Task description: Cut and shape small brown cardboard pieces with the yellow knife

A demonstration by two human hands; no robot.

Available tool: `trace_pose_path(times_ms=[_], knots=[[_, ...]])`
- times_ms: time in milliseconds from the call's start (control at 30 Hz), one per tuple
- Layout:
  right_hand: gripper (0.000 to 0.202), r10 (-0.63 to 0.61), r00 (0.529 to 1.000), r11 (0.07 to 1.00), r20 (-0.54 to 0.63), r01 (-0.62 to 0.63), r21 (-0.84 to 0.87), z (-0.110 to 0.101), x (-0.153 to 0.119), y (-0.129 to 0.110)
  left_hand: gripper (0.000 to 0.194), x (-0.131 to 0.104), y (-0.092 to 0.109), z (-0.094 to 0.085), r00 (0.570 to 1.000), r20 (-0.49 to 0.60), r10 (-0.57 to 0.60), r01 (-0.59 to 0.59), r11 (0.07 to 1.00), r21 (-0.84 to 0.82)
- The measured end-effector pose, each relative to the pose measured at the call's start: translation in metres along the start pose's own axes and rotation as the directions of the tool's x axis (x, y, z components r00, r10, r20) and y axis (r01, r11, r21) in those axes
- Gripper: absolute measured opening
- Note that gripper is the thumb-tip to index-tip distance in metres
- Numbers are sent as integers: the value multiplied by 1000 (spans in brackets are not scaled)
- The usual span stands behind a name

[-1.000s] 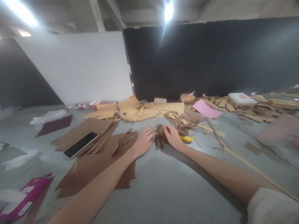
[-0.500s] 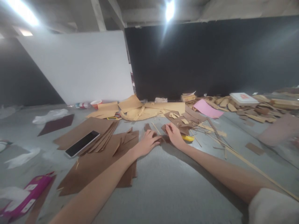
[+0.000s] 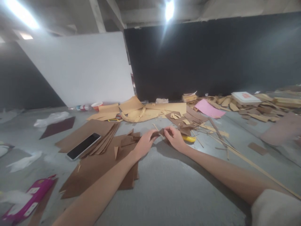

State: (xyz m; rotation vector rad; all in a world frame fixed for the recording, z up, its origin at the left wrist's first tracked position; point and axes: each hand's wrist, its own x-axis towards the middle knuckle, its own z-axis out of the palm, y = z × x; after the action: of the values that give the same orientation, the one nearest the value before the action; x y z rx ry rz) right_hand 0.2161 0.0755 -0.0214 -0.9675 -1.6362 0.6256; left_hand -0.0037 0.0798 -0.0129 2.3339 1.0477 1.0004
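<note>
Between my two hands is a small brown piece of sheet material [image 3: 161,132], with a pale edge showing. My left hand [image 3: 146,141] pinches its left side, fingers closed. On its right side my right hand [image 3: 174,137] grips it between thumb and fingers. Both hands hover low over the grey table [image 3: 162,182]. Just right of my right hand lies a yellow-handled tool [image 3: 188,139], partly hidden. Brown sheets [image 3: 94,172] with small folded offcuts on top lie under and beside my left forearm.
A phone [image 3: 83,146] rests on stacked brown sheets at left. A magenta packet [image 3: 30,198] lies front left. Tan offcuts [image 3: 166,109] line the back, with a pink sheet [image 3: 209,108] and a white box [image 3: 245,98] to the right. Thin strips [image 3: 246,160] stretch along the right side.
My left hand has drawn slightly left and turned, its fingers closing more on the brown piece. The piece is now lifted and shows between my hands. My right hand has barely moved.
</note>
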Motion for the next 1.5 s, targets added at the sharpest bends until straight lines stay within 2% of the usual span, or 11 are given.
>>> trace_pose_path(times_ms=[133,300,433,633,800,933,1000,1200,1500], knots=[[23,-75,997,995,17,76,-63,0,-1,0,23,-1,3,-1,1000,3,31,-31,1000,5],[20,-131,991,981,17,132,-141,0,-1,4,19,-1,5,-1,999,28,16,-16,1000,3],[21,-169,985,971,41,173,-166,1,-1,7,24,-2,2,0,998,38,-57,56,998,22],[19,-173,985,973,-4,170,-156,5,-3,12,43,-3,5,0,981,49,-190,189,982,9],[21,-178,981,969,78,188,-160,4,-4,9,44,-3,5,-1,985,63,-159,160,987,0],[28,-178,981,965,77,189,-181,3,-4,6,39,-2,5,-1,996,76,-42,38,998,47],[28,-169,983,965,76,181,-188,2,-4,5,39,-3,5,0,997,69,-20,15,997,74],[23,-112,988,981,106,127,-145,0,-3,2,39,-3,6,0,995,77,-62,55,994,94],[20,-149,981,974,123,167,-152,4,-3,6,37,-3,4,1,995,35,-89,87,995,51]])
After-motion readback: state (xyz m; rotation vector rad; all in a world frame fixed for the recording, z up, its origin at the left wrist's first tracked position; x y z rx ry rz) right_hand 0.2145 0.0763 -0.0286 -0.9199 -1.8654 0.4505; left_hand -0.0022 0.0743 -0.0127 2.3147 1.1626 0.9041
